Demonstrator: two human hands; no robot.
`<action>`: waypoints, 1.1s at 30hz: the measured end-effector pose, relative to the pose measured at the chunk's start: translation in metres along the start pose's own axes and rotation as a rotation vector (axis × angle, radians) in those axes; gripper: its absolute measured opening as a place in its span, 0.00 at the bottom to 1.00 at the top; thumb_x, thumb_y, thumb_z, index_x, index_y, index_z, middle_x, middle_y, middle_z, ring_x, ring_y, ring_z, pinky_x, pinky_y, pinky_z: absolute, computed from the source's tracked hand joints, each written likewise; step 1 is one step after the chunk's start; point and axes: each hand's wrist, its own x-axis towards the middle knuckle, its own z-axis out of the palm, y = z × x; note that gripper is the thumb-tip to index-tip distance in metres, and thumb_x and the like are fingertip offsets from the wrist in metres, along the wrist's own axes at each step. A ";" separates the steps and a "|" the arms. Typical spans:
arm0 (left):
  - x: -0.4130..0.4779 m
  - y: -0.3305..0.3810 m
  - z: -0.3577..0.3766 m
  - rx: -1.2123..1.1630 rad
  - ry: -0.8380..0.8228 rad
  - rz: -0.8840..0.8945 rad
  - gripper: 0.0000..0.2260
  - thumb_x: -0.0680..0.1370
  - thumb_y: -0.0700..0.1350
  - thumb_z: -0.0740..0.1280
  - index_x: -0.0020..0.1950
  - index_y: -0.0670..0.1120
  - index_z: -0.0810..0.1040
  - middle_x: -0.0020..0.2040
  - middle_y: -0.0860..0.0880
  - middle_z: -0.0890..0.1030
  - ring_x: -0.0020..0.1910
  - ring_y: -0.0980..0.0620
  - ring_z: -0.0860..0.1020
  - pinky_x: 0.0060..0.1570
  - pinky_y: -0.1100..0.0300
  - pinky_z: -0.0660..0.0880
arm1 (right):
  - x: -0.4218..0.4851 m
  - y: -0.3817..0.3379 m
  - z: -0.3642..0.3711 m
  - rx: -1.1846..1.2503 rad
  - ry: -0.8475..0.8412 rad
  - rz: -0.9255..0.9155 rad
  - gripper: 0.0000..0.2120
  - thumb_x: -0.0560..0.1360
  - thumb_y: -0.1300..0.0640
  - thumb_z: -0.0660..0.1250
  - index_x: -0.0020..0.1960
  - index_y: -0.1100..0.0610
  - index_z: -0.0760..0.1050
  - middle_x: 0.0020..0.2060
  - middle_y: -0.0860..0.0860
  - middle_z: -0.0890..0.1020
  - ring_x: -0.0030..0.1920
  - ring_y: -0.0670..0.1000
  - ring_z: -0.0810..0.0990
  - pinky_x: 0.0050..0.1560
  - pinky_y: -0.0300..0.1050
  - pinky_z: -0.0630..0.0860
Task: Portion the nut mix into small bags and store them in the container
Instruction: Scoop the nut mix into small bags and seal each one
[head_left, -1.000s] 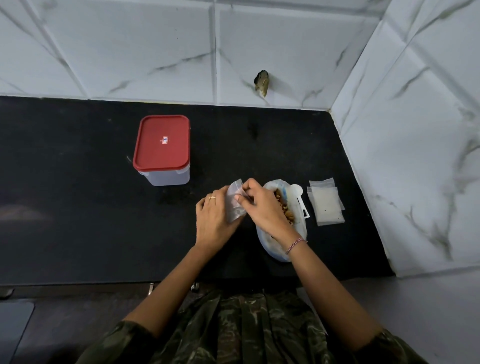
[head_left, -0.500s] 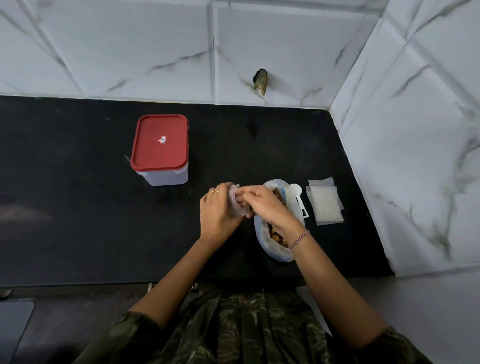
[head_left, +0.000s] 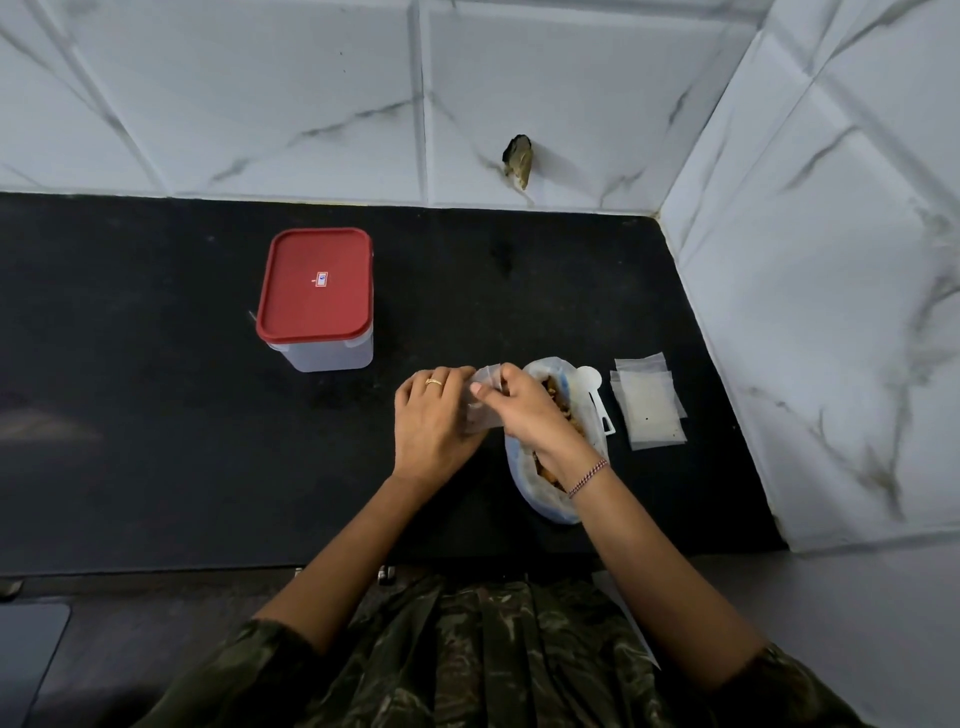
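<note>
Both hands on one small bag (head_left: 480, 400), held upright just left of the nut mix bag (head_left: 558, 441). Left hand (head_left: 428, 421) pinching its left edge, right hand (head_left: 524, 410) pinching the mouth, fingers (head_left: 488, 387) narrow. Probably opening it. Scoop (head_left: 592, 389) just right of the nut mix bag, nearer the right hand. Container (head_left: 317, 299) lidded, well left, on the table (head_left: 156, 441).

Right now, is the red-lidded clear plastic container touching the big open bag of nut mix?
Apart. The head view shows bare black counter between the red-lidded clear plastic container and the open bag of nut mix.
</note>
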 end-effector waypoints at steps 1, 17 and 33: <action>0.000 0.000 0.000 0.004 -0.002 -0.001 0.26 0.67 0.52 0.75 0.62 0.46 0.74 0.56 0.47 0.79 0.57 0.46 0.76 0.59 0.49 0.70 | 0.000 -0.001 -0.001 -0.013 -0.028 0.020 0.08 0.79 0.51 0.61 0.51 0.56 0.72 0.45 0.51 0.77 0.47 0.49 0.77 0.46 0.42 0.73; 0.002 -0.004 0.007 -0.744 -0.004 -0.252 0.15 0.69 0.42 0.75 0.52 0.46 0.74 0.47 0.49 0.78 0.48 0.50 0.78 0.47 0.49 0.78 | -0.026 -0.019 -0.023 -0.270 0.244 -0.417 0.07 0.75 0.55 0.68 0.52 0.51 0.79 0.49 0.46 0.78 0.47 0.43 0.78 0.45 0.34 0.75; -0.004 0.002 0.007 -0.747 0.053 -0.171 0.24 0.68 0.47 0.74 0.60 0.60 0.70 0.59 0.47 0.76 0.60 0.50 0.76 0.57 0.48 0.76 | -0.025 -0.017 0.005 -0.748 0.069 -0.402 0.19 0.76 0.61 0.64 0.66 0.56 0.70 0.59 0.52 0.67 0.55 0.49 0.74 0.56 0.43 0.74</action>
